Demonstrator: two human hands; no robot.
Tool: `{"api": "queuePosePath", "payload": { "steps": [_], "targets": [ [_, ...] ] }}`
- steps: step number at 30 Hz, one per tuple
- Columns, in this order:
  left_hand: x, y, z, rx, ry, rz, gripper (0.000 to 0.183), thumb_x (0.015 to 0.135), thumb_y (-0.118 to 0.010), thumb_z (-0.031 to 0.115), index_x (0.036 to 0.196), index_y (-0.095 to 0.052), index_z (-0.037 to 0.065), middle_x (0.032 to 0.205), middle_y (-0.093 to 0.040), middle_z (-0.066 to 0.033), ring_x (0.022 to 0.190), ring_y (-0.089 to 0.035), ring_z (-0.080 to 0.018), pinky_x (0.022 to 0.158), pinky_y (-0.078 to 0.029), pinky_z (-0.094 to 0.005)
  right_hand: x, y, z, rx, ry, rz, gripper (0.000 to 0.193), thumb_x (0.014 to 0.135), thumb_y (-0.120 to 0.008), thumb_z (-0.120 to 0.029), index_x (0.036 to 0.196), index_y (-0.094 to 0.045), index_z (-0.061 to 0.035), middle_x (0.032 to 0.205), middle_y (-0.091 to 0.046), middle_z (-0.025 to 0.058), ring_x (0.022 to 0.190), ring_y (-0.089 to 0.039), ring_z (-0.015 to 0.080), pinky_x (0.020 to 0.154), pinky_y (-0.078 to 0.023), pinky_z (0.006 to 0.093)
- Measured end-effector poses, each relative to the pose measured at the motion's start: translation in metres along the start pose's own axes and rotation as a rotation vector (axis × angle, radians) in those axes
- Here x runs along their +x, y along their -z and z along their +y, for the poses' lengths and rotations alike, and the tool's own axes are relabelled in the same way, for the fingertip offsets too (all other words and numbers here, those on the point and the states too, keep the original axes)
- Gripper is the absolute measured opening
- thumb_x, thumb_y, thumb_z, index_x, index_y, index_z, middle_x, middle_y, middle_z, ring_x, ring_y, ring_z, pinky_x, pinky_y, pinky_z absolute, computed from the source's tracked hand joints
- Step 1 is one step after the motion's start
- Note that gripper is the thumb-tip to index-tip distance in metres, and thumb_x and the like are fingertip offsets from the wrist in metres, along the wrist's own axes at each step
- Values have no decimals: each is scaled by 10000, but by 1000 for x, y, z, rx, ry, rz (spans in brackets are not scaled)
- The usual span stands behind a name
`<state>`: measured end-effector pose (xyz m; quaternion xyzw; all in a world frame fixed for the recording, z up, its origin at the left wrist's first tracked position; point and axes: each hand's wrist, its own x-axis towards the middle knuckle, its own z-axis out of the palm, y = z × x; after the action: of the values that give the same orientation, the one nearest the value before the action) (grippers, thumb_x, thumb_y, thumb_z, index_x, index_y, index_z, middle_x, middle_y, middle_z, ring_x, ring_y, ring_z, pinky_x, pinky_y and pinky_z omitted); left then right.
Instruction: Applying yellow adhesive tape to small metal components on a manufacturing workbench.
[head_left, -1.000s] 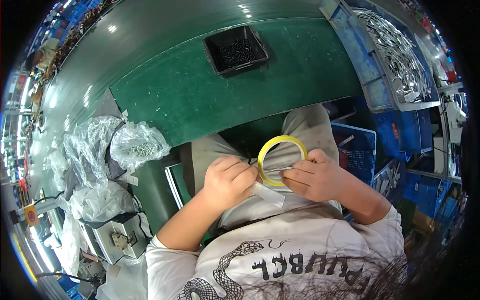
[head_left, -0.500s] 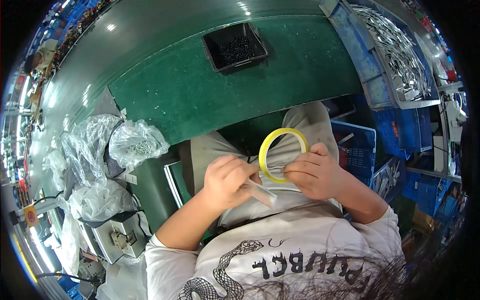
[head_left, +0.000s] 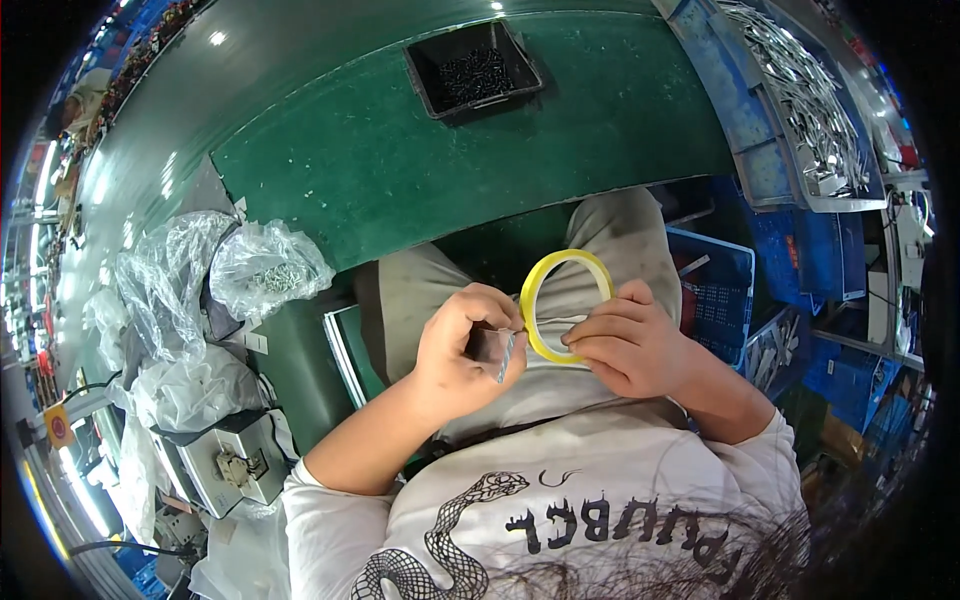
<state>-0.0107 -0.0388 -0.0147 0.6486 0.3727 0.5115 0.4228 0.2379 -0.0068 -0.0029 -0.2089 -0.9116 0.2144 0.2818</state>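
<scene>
While I sit with my knees under the green worktop (head_left: pixel 420 160), my two hands meet in the middle of the frame, just over my lap. My right hand (head_left: pixel 630 345) holds the yellow tape ring (head_left: pixel 562 305). Its fingers are pinched on the lower edge of the ring, and the ring stands up on its side. My left hand (head_left: pixel 462 350) is curled, and its fingers are pressed on a small clear piece (head_left: pixel 497 352) that touches the left side of the ring. I think this piece is the loose end of the tape, or a small part I am taping, but I cannot tell which.

It looks like I am in the middle of the job. The ring is in hand and a bit seems pulled out. Nothing looks cut or stuck down yet.

At the top of the frame sits a black tray (head_left: pixel 472 70) of small dark bits. At the left lie clear bags (head_left: pixel 215 270).
</scene>
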Motion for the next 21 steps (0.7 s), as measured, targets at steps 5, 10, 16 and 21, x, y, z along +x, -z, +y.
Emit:
{"api": "queuePosePath", "payload": {
  "steps": [5, 10, 16, 21],
  "targets": [
    [0, -1, 1, 23, 6, 3, 365, 766, -680, -117, 992, -463, 72, 987, -595, -101, 680, -458, -41, 589, -398, -192, 0, 1, -1, -17, -4, -10, 278, 728, -748, -53, 980, -646, -115, 1038, -711, -8, 852, -628, 173, 780, -376, 361],
    [-5, -2, 0, -3, 112, 29, 329, 776, -662, -139, 962, -472, 55, 979, -600, -105, 706, -493, -56, 602, -415, -198, 3, 2, -3, -32, -7, -18, 278, 728, -745, -56, 981, -645, -114, 1026, -707, -11, 832, -635, 170, 761, -376, 358],
    [-3, -7, -1, 17, 47, 13, 320, 787, -653, -148, 965, -472, 48, 968, -598, -114, 706, -506, -75, 604, -421, -212, 4, 0, 2, -64, -3, 0, 281, 736, -732, -68, 998, -640, -113, 1022, -707, -7, 823, -637, 165, 748, -375, 352],
    [-5, -4, 0, -13, 61, 110, 351, 770, -686, -131, 999, -488, 47, 943, -612, -100, 709, -533, -88, 608, -429, -227, 8, 0, 1, -60, 13, 15, 269, 742, -729, -73, 993, -641, -115, 1020, -705, -8, 829, -637, 168, 748, -377, 351]
  ]
}}
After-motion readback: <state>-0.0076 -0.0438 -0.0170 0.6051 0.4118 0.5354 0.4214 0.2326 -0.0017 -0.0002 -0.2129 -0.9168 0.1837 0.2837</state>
